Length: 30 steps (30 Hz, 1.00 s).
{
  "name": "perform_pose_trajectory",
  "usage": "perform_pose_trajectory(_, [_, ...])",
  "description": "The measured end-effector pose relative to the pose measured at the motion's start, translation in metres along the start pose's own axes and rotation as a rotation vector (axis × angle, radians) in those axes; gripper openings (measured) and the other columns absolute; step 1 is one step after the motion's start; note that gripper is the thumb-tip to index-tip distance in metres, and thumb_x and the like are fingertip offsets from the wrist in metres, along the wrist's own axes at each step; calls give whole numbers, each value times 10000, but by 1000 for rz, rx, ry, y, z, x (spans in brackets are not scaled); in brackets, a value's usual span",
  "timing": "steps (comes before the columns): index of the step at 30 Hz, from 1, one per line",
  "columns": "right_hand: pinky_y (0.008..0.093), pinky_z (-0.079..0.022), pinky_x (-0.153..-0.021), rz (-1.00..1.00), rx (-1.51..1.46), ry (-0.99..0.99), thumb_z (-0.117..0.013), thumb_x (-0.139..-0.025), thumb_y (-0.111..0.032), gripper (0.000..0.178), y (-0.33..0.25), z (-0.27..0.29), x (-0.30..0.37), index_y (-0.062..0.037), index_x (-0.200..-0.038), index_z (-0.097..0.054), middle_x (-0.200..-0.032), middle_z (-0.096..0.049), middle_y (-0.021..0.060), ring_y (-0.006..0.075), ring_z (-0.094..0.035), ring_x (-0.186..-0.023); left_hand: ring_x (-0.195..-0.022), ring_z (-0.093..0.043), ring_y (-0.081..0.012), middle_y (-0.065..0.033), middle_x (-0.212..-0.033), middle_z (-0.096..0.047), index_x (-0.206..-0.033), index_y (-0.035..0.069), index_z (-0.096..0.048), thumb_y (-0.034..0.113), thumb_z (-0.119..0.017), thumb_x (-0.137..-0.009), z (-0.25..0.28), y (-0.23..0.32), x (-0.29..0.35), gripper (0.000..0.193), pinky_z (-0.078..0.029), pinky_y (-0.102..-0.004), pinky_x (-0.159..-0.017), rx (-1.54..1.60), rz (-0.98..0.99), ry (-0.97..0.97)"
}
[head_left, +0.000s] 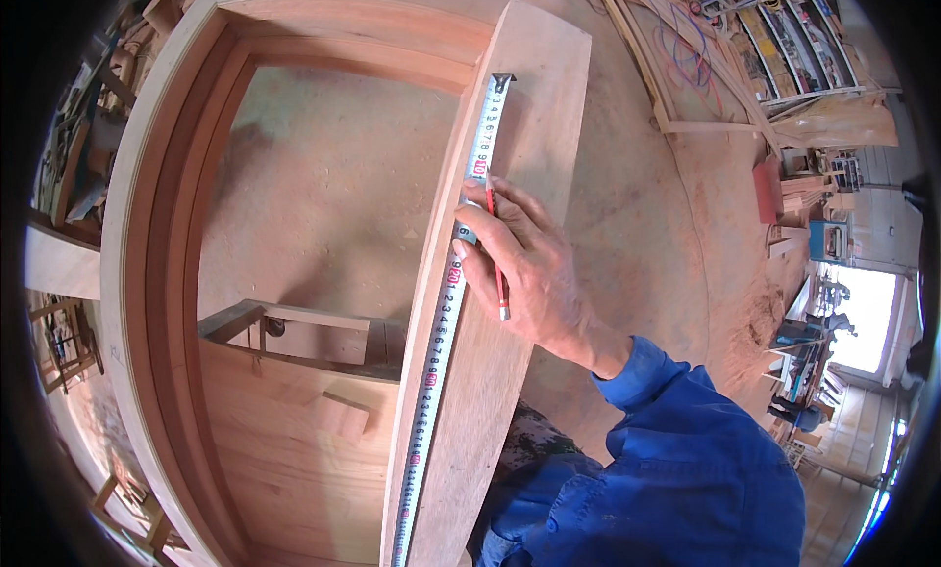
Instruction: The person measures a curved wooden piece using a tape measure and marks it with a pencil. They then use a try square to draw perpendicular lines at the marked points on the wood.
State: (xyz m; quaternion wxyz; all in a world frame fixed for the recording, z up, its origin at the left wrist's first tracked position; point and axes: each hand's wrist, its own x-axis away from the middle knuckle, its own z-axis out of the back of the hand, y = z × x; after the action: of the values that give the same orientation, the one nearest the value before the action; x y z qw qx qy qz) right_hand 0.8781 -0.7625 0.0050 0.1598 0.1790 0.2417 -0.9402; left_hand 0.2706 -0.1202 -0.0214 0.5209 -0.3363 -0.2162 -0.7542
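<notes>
My right hand (524, 268) is closed around a red pencil (499, 263), its point toward the far end of the board. The thumb and fingertips also press on a tape measure blade (438, 346), covering part of its scale. That blade lies stretched along the inner edge of a long wooden rail (480, 410), its dark metal hook (504, 81) near the far end. The rail forms the right side of a large wooden frame (142, 273) with stepped inner edges. My left hand is out of view, and so is the near end of the tape.
Inside the frame's near part is a plywood panel (284, 459) with a small wood block (342, 416) on it. Beyond stands a low wooden structure (314, 317). Timber frames (711, 128), a tool rack (799, 43) and a sawdust heap (760, 322) are to the right.
</notes>
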Motion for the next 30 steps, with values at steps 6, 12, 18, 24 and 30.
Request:
perform_pose_trajectory(6, [469, -537, -1001, -29, 2, 15, -775, -860, -80, 341, 3, -5, 3, -55, -1184, -675, -1261, -684, 175, 375, -641, -1217, -725, -557, -303, -187, -772, -608, -864, 2, -698, 239, -690, -950, 11, 14, 3, 253, -425, -464, -644, -22, 4, 17])
perform_pose_trajectory(12, [462, -548, -961, -31, -6, 22, -792, -847, -101, 347, 3, -4, 4, -65, -1173, -678, -1246, -679, 158, 372, -637, -1207, -739, -567, -323, -202, -791, -613, -873, -3, -693, 227, -687, -948, 14, 19, 6, 242, -436, -475, -658, -32, 10, 20])
perform_pose_trajectory(18, [492, -511, -1065, -25, -17, -1, -749, -884, -77, 324, 6, -6, 6, -27, -1195, -676, -1260, -689, 198, 393, -646, -1208, -752, -578, -343, -217, -811, -618, -881, -7, -687, 214, -684, -946, 6, 6, 11, 231, -447, -486, -671, -20, 12, 20])
perform_pose_trajectory(24, [496, -504, -1049, 42, 20, 14, -689, -934, -81, 269, 5, 0, -1, -12, -1193, -662, -1183, -690, 215, 402, -646, -1151, -766, -589, -363, -233, -831, -622, -889, -11, -682, 202, -681, -944, -15, -39, 42, 220, -458, -496, -685, 26, 9, 44])
perform_pose_trajectory(30, [514, -489, -969, -1, 64, -1, -643, -984, -84, 266, -6, -9, -1, -55, -1248, -656, -1187, -682, 194, 406, -622, -1119, -780, -599, -383, -248, -851, -627, -897, -15, -676, 189, -678, -941, -31, -133, 91, 209, -469, -507, -698, -26, -122, 204])
